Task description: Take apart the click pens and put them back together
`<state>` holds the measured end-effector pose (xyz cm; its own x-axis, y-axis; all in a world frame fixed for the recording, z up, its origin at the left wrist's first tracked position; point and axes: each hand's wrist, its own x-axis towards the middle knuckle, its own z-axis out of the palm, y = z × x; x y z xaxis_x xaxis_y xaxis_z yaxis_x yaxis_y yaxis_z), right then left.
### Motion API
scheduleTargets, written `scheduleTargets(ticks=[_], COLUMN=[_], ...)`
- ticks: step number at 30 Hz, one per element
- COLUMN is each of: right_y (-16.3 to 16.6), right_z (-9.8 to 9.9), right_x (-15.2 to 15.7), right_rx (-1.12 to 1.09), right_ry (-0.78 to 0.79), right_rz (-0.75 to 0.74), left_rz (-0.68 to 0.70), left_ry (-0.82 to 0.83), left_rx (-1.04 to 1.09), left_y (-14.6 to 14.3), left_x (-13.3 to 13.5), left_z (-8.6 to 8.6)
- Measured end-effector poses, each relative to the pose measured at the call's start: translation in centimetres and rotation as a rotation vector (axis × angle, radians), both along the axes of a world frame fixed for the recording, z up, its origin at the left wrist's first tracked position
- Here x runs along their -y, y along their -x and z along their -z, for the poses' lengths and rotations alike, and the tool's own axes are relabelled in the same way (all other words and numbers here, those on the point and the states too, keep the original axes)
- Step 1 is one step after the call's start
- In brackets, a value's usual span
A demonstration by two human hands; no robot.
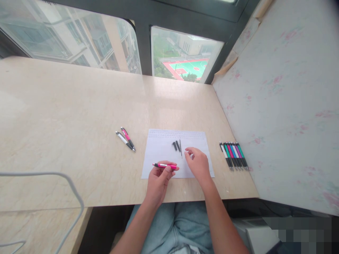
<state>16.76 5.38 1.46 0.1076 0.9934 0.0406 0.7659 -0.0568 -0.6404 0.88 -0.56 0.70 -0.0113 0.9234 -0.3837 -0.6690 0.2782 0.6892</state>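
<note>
My left hand (160,180) is closed around the pink barrel of a ballpoint pen (162,165), held level above the near edge of a sheet of paper (159,151). Just right of the paper's middle hovers my right hand (198,164), its fingers bent and slightly apart, with nothing visible between them. Beside those fingertips a thin dark pen refill (180,148) lies on the sheet. Two short black pen parts, a grip (178,145) and another dark piece (174,146), rest left of the refill. Handwriting runs along the paper's far edge.
A white pen (124,139) and a pink pen (126,135) lie on the tabletop (79,141) to the left. Several colored pens (233,155) form a row at right, near the papered wall (286,106). A grey cable (71,183) loops at the left front. Windows stand behind.
</note>
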Motion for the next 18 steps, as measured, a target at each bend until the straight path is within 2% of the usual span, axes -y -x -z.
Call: scheduleTargets(ticks=[6,10,15,18], right_y=[-0.4,0.6,2.2,2.5], right_z=[-1.5,-2.1,-1.7,-1.5], right_x=[2.2,4.2,6.0,6.4], right_rx=[-0.339,-0.623,-1.129,-1.356], right_ry=[0.075,0.183,0.343,0.402], right_rz=[-0.043,-0.083,0.046,0.109], left_rz=[-0.004,-0.001,0.003,0.049], left_ry=[-0.009,-0.051,-0.111,-0.172], left_rx=[-0.018,-0.086,-0.336,-0.497], left_y=[-0.1,-0.3,-0.3,-0.4], left_x=[0.0,0.0,0.1,0.2], left_z=[0.0,0.1,-1.4,-2.6])
